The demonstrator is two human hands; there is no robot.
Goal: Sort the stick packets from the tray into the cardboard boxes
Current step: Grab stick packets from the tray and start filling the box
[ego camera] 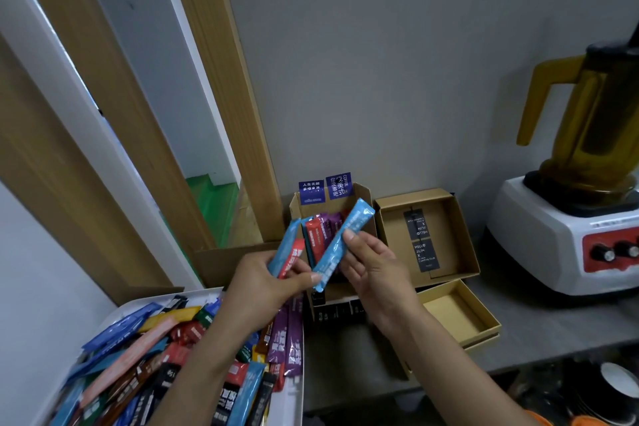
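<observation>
A white tray (297, 391) at the lower left holds a heap of several coloured stick packets (145, 353). My left hand (266, 284) grips a light blue packet (285, 245) and a red packet (294, 261) together. My right hand (373, 270) pinches another light blue packet (342, 245) that slants up to the right, and the left thumb touches its lower end. Both hands hover over a cardboard box (363, 194) against the wall, where red and purple packets (325, 228) stand upright.
An open cardboard box (463, 232) with black packets stands right of the first one, and an empty box lid (484, 308) lies nearer me. A blender (574, 211) with a yellow jug stands at the right. A wooden frame runs along the left.
</observation>
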